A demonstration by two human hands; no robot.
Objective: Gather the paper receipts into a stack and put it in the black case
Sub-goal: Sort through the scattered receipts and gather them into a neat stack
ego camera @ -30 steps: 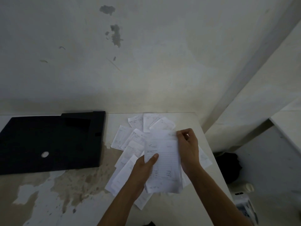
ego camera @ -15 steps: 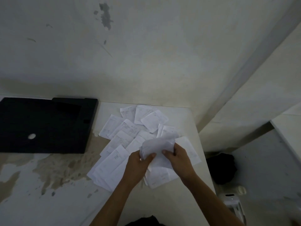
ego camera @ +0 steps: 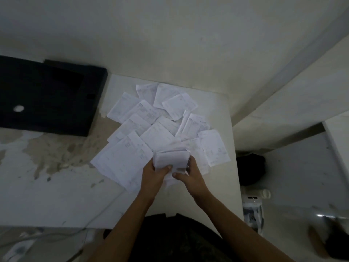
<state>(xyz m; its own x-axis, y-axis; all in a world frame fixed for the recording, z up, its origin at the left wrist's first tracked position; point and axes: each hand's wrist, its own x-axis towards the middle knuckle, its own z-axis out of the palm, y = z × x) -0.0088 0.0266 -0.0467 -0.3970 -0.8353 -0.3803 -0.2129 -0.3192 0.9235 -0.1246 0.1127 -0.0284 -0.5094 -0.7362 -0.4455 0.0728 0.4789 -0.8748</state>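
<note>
One table, one black case, a dozen-odd loose receipts, two hands.
The case lies at the table's far left; both the left hand and the right hand, close together, grip one small bundle above the spread.

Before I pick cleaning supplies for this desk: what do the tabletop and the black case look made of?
Tabletop: seemingly a white painted or laminated board, matte; the coating has flaked away in brown patches. Black case: flat, dull black, perhaps plastic or leatherette; too dark to tell which.
</note>
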